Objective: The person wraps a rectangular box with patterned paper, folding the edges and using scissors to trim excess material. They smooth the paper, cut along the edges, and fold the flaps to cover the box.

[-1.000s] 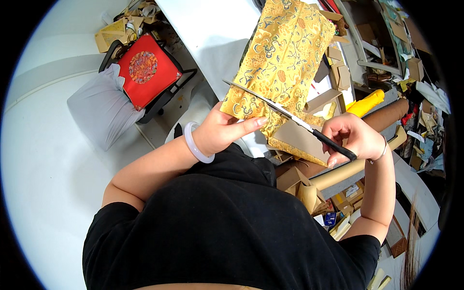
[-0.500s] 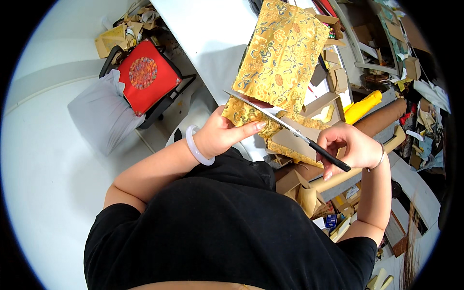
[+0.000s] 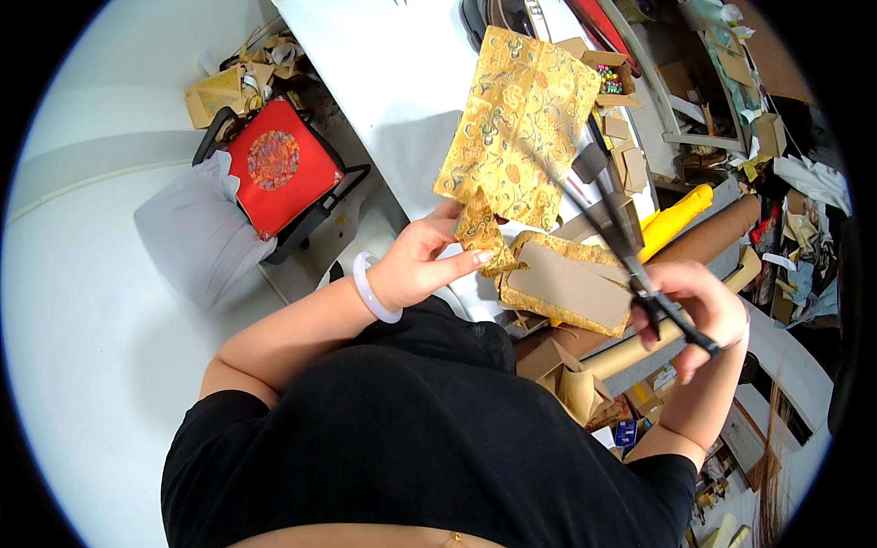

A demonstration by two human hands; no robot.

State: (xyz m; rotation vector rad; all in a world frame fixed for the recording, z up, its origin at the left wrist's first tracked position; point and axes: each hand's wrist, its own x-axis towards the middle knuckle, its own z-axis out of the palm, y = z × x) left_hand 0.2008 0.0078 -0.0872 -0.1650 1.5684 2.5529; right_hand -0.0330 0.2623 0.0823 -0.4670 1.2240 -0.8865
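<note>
My left hand (image 3: 411,272) pinches the lower edge of a gold brocade cloth (image 3: 523,128) patterned with flowers and scrolls. The cloth hangs out over the white table, and a narrow flap of it lies folded at my thumb. In my right hand (image 3: 702,306) is a pair of black-handled scissors (image 3: 632,265), its blades pointing up and left over the cloth, slightly blurred. Below the cloth rests a grey-brown board (image 3: 571,283) edged in the same brocade, at the near end of the table.
The white table (image 3: 384,73) has small cardboard boxes (image 3: 630,164) along its right side. A yellow roll (image 3: 676,222) and a brown roll (image 3: 717,230) lie right of it. To the left stands a chair with a red cushion (image 3: 274,173) and a grey bag (image 3: 192,237).
The scissors have drawn away from the cloth's lower edge, to the right and up. The cloth has shifted down slightly, and more of the brocade-edged board shows.
</note>
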